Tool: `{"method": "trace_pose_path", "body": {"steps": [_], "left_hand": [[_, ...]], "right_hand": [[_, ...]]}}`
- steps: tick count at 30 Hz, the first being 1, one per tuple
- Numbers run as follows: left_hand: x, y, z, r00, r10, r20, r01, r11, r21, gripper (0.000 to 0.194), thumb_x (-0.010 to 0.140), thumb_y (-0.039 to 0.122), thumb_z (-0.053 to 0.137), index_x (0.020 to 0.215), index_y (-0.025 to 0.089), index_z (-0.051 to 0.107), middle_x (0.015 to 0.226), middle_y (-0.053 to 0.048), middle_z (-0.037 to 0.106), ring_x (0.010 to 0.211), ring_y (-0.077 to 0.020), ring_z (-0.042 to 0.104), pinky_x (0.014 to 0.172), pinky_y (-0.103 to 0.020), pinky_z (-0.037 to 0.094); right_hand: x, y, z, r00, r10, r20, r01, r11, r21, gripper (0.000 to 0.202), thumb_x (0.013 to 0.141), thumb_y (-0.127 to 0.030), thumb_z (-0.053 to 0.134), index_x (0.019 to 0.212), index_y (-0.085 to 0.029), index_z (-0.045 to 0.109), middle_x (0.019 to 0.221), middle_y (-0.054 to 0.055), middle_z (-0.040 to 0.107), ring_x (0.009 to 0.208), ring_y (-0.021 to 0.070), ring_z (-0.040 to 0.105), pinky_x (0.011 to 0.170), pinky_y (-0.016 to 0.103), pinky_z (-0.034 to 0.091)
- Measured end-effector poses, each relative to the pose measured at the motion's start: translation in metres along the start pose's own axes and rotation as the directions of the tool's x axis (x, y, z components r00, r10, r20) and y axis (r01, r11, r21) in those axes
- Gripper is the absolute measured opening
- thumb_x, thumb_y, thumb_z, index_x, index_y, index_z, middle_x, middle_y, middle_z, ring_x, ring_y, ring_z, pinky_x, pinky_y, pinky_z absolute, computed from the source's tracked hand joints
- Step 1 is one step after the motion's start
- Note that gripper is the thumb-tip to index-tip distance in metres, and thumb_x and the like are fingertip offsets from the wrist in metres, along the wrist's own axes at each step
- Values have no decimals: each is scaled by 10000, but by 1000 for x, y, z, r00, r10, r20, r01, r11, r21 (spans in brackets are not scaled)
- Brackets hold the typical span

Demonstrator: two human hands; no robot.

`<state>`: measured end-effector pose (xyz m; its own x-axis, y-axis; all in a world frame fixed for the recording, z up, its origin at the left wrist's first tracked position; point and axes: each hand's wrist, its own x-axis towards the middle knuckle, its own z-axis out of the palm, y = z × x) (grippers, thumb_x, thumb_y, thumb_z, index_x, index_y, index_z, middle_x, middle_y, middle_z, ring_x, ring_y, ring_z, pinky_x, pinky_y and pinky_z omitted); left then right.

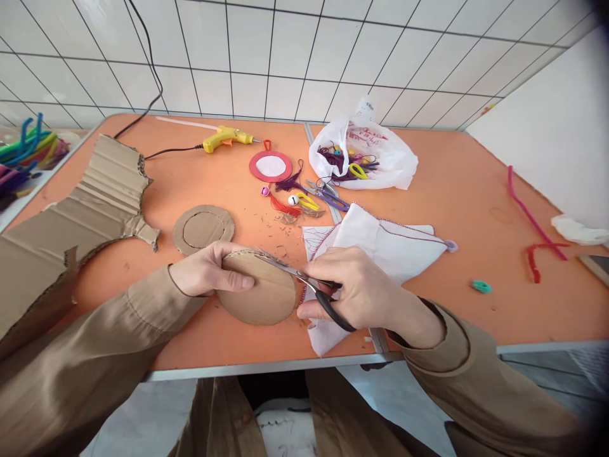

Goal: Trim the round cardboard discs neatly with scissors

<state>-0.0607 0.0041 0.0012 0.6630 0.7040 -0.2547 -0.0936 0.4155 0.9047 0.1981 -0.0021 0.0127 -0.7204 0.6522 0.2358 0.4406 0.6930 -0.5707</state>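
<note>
My left hand (209, 271) pinches the left edge of a round cardboard disc (259, 295), thumb on top. In my right hand (354, 289) is a pair of black-handled scissors (330, 304), its blades lying along the disc's upper edge, where the corrugation shows. Behind my left hand, a second cardboard disc (203, 228) with a circle marked or cut inside it lies flat. White cloth (390, 244) with dark red stitching is spread under and behind my right hand.
A large cut cardboard piece (99, 203) covers the left side. Farther back are a yellow glue gun (226, 138), a red-rimmed disc (270, 166), purple-handled scissors (333, 198) and a white plastic bag (390, 158). Pipe cleaners (528, 216) lie at the right.
</note>
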Motion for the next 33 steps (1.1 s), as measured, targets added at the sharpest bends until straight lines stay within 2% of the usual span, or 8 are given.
{"method": "trace_pose_path", "body": {"steps": [6,15,21,24,28,33], "left_hand": [[-1,0,0,1000,-15,-5,15,1000,-21,336,666,199,861,996,171,807,1003,-101,808,940,-270,751,889,-358,555],[-3,2,-2,999,-38,-39,38,999,7,330,669,211,858,991,165,806,975,-104,811,900,-265,750,864,-358,552],[0,-2,-3,999,19,40,-21,998,67,353,698,202,830,1049,182,796,1053,-101,798,982,-281,733,906,-375,544],[1,-4,-3,997,37,60,-41,997,61,341,713,201,820,1053,189,797,1034,-92,803,965,-266,740,887,-353,555],[0,0,-1,997,8,74,-12,998,55,325,720,163,817,1037,231,804,1014,-61,810,928,-229,749,865,-308,558],[-1,3,0,997,-7,82,2,998,61,327,714,168,824,1038,212,802,1025,-80,806,947,-251,748,893,-345,557]], "right_hand": [[-2,0,-1,1000,-1,10,1,1000,24,533,823,-380,710,611,-219,249,533,-91,241,503,78,221,495,256,205],[1,0,-1,997,52,52,-53,998,17,517,836,-422,683,604,-213,270,517,-82,299,503,81,240,513,264,202],[6,-2,4,995,83,62,-80,996,-44,478,730,-464,757,620,-213,367,564,-66,367,553,103,305,577,273,250],[6,-2,5,995,72,70,-72,997,1,487,725,-453,762,617,-215,352,564,-75,329,543,97,276,564,268,238],[5,-1,5,996,50,71,-54,997,48,508,751,-434,736,607,-218,298,549,-86,277,530,89,227,543,267,215],[3,-1,5,996,46,73,-53,993,101,556,749,-433,756,604,-217,265,542,-93,245,519,81,203,516,268,171]]}}
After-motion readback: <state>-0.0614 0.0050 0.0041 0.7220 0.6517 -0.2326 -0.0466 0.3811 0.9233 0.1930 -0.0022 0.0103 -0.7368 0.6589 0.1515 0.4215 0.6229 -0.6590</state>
